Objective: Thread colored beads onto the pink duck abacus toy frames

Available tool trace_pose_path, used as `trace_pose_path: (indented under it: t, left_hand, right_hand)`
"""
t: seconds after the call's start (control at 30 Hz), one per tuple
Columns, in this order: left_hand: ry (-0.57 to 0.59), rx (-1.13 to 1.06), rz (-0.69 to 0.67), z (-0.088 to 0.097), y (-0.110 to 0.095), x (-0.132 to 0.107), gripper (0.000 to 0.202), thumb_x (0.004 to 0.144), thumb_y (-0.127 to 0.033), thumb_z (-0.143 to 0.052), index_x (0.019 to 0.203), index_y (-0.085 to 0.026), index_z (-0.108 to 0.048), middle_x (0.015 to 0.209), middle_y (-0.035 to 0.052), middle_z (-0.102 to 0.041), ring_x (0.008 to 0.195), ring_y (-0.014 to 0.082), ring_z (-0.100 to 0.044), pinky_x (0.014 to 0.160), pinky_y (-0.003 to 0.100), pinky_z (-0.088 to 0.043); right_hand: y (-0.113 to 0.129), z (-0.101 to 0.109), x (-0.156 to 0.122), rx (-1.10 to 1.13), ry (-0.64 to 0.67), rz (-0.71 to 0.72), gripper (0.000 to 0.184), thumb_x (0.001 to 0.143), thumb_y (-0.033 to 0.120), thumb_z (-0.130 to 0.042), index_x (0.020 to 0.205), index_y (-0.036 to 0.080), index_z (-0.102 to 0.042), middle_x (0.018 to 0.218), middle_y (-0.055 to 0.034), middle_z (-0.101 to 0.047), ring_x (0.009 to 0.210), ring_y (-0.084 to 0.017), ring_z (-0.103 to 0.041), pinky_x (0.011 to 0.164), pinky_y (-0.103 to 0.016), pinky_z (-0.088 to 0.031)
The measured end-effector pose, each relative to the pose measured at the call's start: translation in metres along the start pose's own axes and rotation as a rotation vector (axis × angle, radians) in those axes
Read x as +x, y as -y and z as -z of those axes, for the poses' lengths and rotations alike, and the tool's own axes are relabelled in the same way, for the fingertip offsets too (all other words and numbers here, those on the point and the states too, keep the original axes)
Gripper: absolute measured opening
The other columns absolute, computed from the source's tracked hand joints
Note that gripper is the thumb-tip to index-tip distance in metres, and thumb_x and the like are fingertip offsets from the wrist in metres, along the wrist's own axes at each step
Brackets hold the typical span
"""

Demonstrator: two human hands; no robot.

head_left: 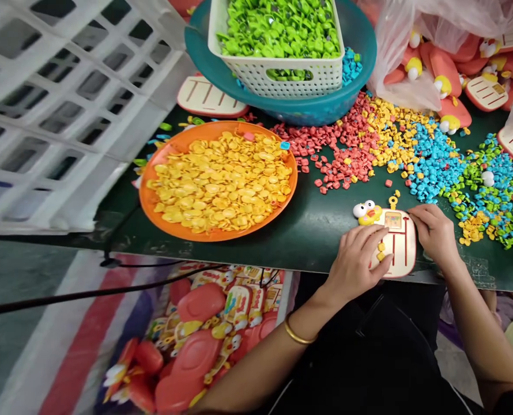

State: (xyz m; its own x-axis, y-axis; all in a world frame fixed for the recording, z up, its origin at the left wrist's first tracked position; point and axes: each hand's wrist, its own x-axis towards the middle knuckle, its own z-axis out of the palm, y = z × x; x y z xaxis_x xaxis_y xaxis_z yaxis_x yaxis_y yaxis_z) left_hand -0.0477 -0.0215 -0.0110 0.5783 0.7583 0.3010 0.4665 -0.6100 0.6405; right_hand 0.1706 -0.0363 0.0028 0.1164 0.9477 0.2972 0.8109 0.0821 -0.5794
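On the table in front of me lies a cream toy board (398, 268) with dark red slots and a yellow duck-like head (369, 214) with bulging white eyes. My left hand (357, 262) grips its left side, fingers over the top and thumb across the lower part. Small yellow pieces (381, 247) show on the board between that thumb and fingers. At the upper right edge, my right hand (436, 233) has its fingertips pinched together by the end of a slot; what they hold is too small to make out. A yellow ring tab (393, 200) sticks out above the board.
An orange tray (150, 216) of yellow oval pieces stands left. Behind, a white basket (239, 75) of green pieces sits in a teal basin (364, 69). Loose red pieces (355, 144) and blue pieces (433, 155) cover the table's back. A white crate (109, 167) leans left.
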Motion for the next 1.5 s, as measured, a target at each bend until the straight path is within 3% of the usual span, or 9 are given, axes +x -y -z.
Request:
trace_pose_path:
  t: [0.13,0.23,0.37,0.6,0.8,0.9,1.07,1.27,1.5]
  left_hand:
    - [-0.025,0.039,-0.057,0.000,0.000,0.000,0.039,0.096,-0.037,-0.057,0.131,-0.021,-0.061,0.131,0.0079,-0.067,0.125,0.0272,-0.055,0.107,0.046,-0.037]
    - [-0.011,0.032,-0.117,0.000,0.001,0.000,0.036,0.097,-0.032,-0.055,0.132,-0.022,-0.060,0.134,0.0068,-0.066,0.129,0.0246,-0.055,0.110,0.046,-0.037]
    - [0.019,0.016,-0.193,0.000,0.003,-0.001,0.038,0.100,-0.029,-0.050,0.136,-0.021,-0.055,0.138,0.0075,-0.063,0.133,0.0217,-0.054,0.120,0.048,-0.029]
    - [0.042,0.001,-0.119,0.000,0.005,-0.002,0.077,0.086,-0.063,-0.062,0.143,-0.012,-0.048,0.140,0.0171,-0.058,0.136,0.0316,-0.048,0.121,0.054,-0.028]
    - [0.088,-0.055,-0.203,0.001,0.006,-0.002,0.050,0.096,-0.040,-0.057,0.141,-0.020,-0.049,0.135,0.0099,-0.064,0.130,0.0251,-0.056,0.123,0.054,-0.023]
    - [0.053,-0.103,-0.207,0.000,0.007,-0.001,0.046,0.094,-0.038,-0.060,0.135,-0.019,-0.052,0.128,0.0108,-0.067,0.123,0.0248,-0.060,0.119,0.053,-0.032]
    - [0.025,-0.147,-0.131,-0.003,0.008,0.001,0.046,0.085,-0.044,-0.071,0.122,-0.020,-0.057,0.117,0.0118,-0.064,0.117,0.0288,-0.057,0.103,0.048,-0.049]
    - [0.003,-0.028,-0.096,-0.005,0.005,-0.001,0.044,0.084,-0.051,-0.069,0.111,-0.020,-0.058,0.112,0.0110,-0.062,0.117,0.0304,-0.054,0.107,0.052,-0.041]
    - [0.015,-0.086,-0.008,-0.006,0.006,0.001,0.051,0.075,-0.050,-0.076,0.110,-0.020,-0.052,0.119,0.0121,-0.058,0.117,0.0303,-0.052,0.101,0.048,-0.046]
  right_hand:
    - [-0.002,-0.007,0.028,-0.058,-0.067,-0.013,0.025,0.095,0.025,-0.051,0.105,0.022,-0.074,0.094,-0.0084,-0.068,0.087,-0.022,-0.065,0.078,-0.036,-0.055]
    - [-0.005,-0.020,0.059,-0.094,0.034,0.039,0.024,0.091,0.021,-0.055,0.105,0.022,-0.075,0.100,-0.0095,-0.068,0.089,-0.023,-0.065,0.079,-0.036,-0.053]
    - [-0.003,-0.027,0.079,-0.136,0.182,0.053,0.020,0.089,0.016,-0.057,0.089,0.019,-0.077,0.086,-0.0088,-0.068,0.080,-0.021,-0.063,0.074,-0.034,-0.051]
    - [0.005,0.002,0.011,-0.034,0.004,0.107,0.024,0.096,0.025,-0.053,0.105,0.024,-0.075,0.099,-0.0080,-0.069,0.092,-0.021,-0.063,0.081,-0.036,-0.054]
    - [0.015,-0.006,-0.024,-0.013,0.028,0.080,0.031,0.097,0.020,-0.047,0.112,0.026,-0.073,0.103,-0.0092,-0.067,0.095,-0.022,-0.063,0.082,-0.037,-0.057]
    - [0.029,-0.011,-0.034,0.054,0.024,0.090,0.035,0.096,0.015,-0.044,0.114,0.026,-0.072,0.102,-0.0092,-0.066,0.093,-0.020,-0.064,0.078,-0.034,-0.058]
    - [0.036,-0.013,-0.034,0.025,-0.036,0.004,0.028,0.096,0.019,-0.049,0.108,0.027,-0.073,0.099,-0.0090,-0.065,0.093,-0.021,-0.065,0.083,-0.038,-0.058]
    - [0.008,-0.012,-0.015,-0.041,-0.165,0.069,0.028,0.095,0.019,-0.048,0.107,0.025,-0.073,0.101,-0.0098,-0.066,0.093,-0.022,-0.063,0.082,-0.038,-0.056]
    - [0.004,-0.007,-0.015,-0.024,-0.011,0.053,0.028,0.095,0.019,-0.048,0.105,0.025,-0.073,0.101,-0.0086,-0.066,0.094,-0.021,-0.063,0.083,-0.038,-0.055]
